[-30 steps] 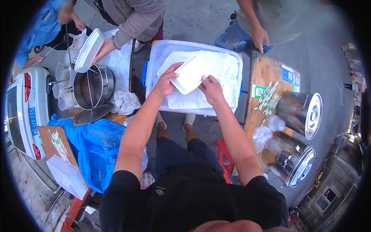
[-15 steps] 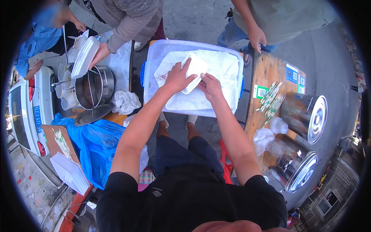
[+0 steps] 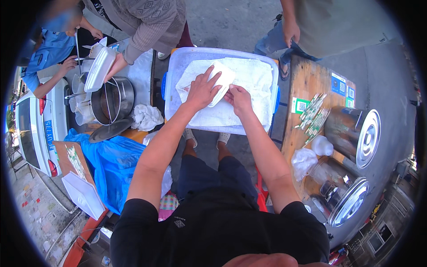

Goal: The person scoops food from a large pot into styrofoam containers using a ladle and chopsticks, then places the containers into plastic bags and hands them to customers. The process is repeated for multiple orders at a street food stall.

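Observation:
A white foam takeaway box (image 3: 226, 76) rests on a white cloth (image 3: 254, 91) over a pale plastic tub (image 3: 242, 53) in front of me. My left hand (image 3: 202, 92) lies over the box's left part with its fingers spread on the lid. With fingers and thumb pinched together, my right hand (image 3: 240, 99) grips the box's near right edge. The box looks closed, though my hands hide part of its edge.
At left, a person's hand (image 3: 118, 66) holds another foam box (image 3: 100, 69) beside a large pot (image 3: 126, 95). A wooden table (image 3: 307, 73) at right carries green-and-white packets (image 3: 313, 111) and metal canisters (image 3: 344, 129). Another person's hand (image 3: 291, 32) hangs beyond it.
My left fingers have slid slightly left across the lid, and my right hand is more closed at the box's edge. The person at left has tilted the other foam box a little.

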`<state>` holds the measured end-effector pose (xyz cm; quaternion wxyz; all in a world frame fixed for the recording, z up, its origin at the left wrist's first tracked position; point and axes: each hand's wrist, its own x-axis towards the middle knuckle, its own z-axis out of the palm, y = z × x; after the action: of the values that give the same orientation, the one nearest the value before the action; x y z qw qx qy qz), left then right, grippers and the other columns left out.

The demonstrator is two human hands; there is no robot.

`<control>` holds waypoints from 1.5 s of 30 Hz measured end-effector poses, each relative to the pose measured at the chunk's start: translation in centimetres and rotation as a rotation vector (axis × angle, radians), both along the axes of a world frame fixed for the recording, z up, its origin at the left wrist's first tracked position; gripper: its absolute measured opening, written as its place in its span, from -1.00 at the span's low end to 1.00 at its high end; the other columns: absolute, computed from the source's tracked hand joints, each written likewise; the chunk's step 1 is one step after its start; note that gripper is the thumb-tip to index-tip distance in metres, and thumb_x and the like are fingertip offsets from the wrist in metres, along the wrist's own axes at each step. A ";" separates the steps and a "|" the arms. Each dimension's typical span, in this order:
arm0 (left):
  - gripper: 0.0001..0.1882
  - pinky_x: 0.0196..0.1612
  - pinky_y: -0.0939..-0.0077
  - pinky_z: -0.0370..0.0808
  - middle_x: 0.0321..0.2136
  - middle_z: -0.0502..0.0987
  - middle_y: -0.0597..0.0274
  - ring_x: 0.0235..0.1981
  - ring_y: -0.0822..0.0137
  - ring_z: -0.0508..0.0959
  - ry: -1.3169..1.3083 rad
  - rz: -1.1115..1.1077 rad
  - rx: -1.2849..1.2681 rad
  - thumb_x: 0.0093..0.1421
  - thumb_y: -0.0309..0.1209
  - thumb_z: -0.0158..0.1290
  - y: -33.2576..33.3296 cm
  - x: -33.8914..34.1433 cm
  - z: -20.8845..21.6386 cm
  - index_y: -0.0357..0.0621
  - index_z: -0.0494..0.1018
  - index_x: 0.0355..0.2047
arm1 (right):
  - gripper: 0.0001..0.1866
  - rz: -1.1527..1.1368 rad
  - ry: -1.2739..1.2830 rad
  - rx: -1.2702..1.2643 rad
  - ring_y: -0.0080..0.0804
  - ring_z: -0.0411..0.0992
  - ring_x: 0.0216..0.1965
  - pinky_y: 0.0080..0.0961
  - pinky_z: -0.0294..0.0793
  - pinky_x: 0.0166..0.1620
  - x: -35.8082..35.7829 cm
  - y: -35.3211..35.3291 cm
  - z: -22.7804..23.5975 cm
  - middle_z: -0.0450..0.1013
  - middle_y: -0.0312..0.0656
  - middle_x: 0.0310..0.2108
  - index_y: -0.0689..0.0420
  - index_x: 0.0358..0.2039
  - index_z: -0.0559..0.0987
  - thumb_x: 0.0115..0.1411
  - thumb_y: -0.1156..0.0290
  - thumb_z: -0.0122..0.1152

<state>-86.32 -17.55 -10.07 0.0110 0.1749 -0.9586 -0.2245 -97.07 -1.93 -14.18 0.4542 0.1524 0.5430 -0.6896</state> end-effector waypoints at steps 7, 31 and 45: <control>-0.45 0.29 -0.11 0.36 0.53 0.11 0.15 0.35 -0.09 0.33 0.039 -0.018 0.063 0.47 -0.03 -0.02 -0.4 -0.1 -0.2 0.22 0.37 0.41 | -0.70 -0.036 0.022 -0.038 -0.46 0.56 -0.25 -0.52 0.59 -0.15 0.2 -0.2 0.0 0.59 -0.18 -0.20 0.28 0.01 0.58 0.44 0.31 0.25; -0.45 0.28 -0.04 0.37 0.53 0.10 0.17 0.36 -0.06 0.33 0.034 -0.026 0.065 0.46 -0.03 0.00 -0.9 -0.1 -0.2 0.20 0.37 0.41 | -0.74 -0.036 0.113 0.043 -0.47 0.55 -0.28 -0.49 0.64 -0.19 0.6 -1.3 0.2 0.57 -0.17 -0.24 0.32 -0.03 0.58 0.41 0.38 0.28; -0.44 0.21 -0.03 0.43 0.50 0.16 0.18 0.29 -0.07 0.38 0.032 -0.023 0.005 0.42 -0.07 0.06 -0.8 -0.5 -0.3 0.24 0.39 0.40 | -0.72 -0.010 0.150 0.091 -0.50 0.53 -0.35 -0.54 0.62 -0.26 0.3 -1.6 -0.7 0.56 -0.16 -0.26 0.35 -0.02 0.56 0.43 0.38 0.27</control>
<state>-86.79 -18.36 -10.34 0.0233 0.1605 -0.9596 -0.2299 -96.78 -3.51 -14.84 0.4014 0.1236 0.6056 -0.6759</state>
